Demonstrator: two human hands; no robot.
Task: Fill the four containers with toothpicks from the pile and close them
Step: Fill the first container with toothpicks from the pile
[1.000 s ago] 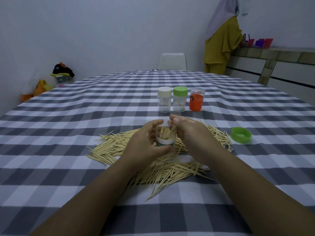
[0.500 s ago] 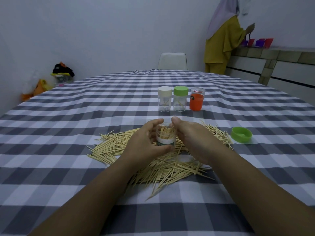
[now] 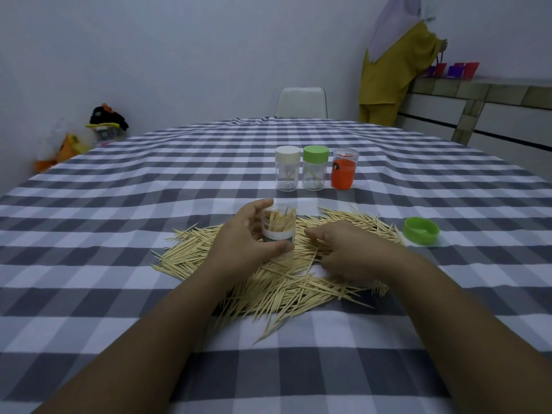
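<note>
**Left hand holds the open jar on the toothpick pile**

Left hand [image 3: 245,240] curls round the open jar [image 3: 278,228], upright and partly filled with toothpicks. Beside it, the right hand [image 3: 349,252] rests on the pile [image 3: 268,282], fingers lying low; their grasp is unclear. Right of that hand lies a green lid [image 3: 421,230]. Beyond both hands stand three jars [image 3: 315,168].

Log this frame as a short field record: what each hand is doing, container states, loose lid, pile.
left hand: grips the open container, partly filled with toothpicks
right hand: on the toothpick pile, palm down; grasp not visible
white-lidded container: closed, few toothpicks
green-lidded container: closed, few toothpicks
orange container: contents unclear
loose green lid: on the tablecloth, right of the pile
</note>
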